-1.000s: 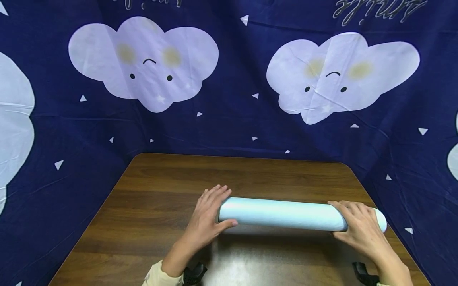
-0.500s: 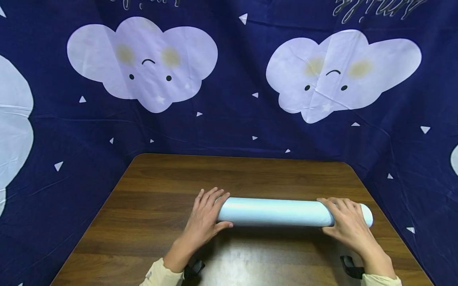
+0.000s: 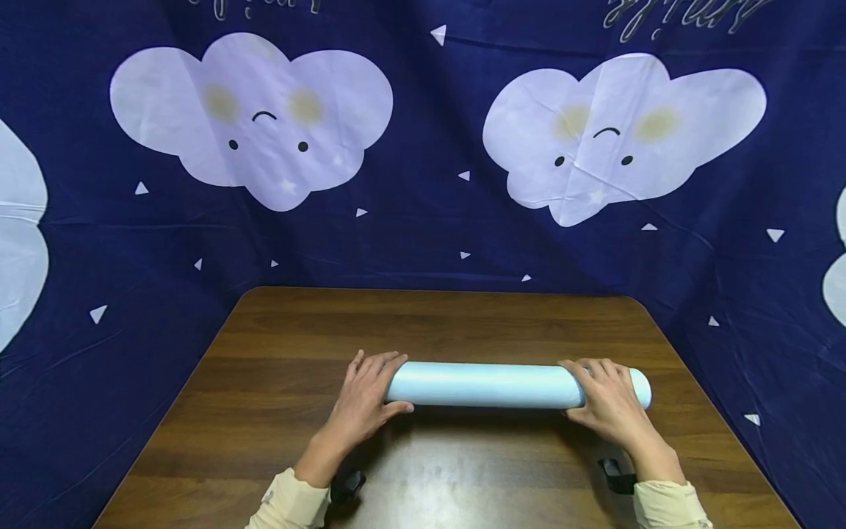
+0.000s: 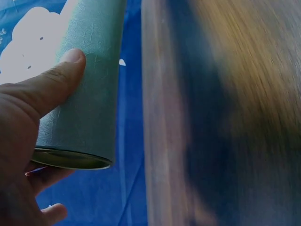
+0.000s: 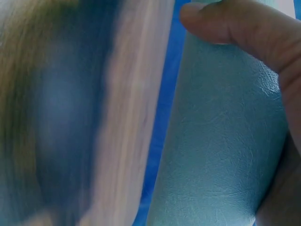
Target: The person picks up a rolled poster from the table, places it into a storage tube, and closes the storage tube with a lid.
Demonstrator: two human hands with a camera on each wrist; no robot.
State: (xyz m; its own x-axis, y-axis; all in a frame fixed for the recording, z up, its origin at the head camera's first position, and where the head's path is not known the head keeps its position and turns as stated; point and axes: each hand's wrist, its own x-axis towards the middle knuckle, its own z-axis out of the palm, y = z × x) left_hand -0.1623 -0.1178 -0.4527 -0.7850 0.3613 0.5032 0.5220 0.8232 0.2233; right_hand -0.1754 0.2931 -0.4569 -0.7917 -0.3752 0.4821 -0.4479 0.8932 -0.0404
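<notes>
A light blue tube (image 3: 489, 385) lies crosswise in the head view, held above the wooden table with a shadow beneath it. My left hand (image 3: 360, 400) grips its left end, thumb on the near side and fingers over the far side. Seen from the left wrist, the tube (image 4: 87, 108) has a hollow end with a thin rim. My right hand (image 3: 608, 400) grips the tube close to its right end, and a short rounded piece sticks out beyond it. In the right wrist view the thumb (image 5: 235, 21) presses on the wrinkled, glossy surface.
The brown wooden table (image 3: 423, 323) reaches back to a dark blue cloth (image 3: 423, 147) printed with white clouds and small triangles. A black wrist device sits at the left cuff (image 3: 291, 503) and another at the right cuff (image 3: 670, 507).
The tube and my right hand have moved left. The tube looks smaller and its right end sits higher in the view, so it lies more level. Both hands keep their grip.
</notes>
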